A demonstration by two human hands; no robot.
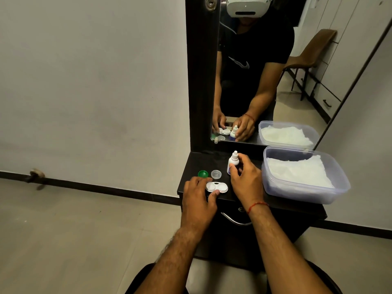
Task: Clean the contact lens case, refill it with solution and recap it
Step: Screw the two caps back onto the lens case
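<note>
A white contact lens case point(216, 186) with both wells uncapped lies on the dark dresser top point(273, 201). My left hand point(198, 200) holds the case at its left end, thumb at the front edge. Just behind it lie a green cap point(203, 173) and a clear cap point(216, 174), both loose. A small white solution bottle point(233, 161) stands upright to the right of the caps. My right hand point(246, 179) grips the bottle, fingers curled round its body.
A clear plastic tub point(305, 193) holding white tissue sits at the right of the dresser top. A mirror point(265, 71) rises behind, reflecting the scene. A drawer handle point(234, 220) is below the front edge. Grey wall and floor lie to the left.
</note>
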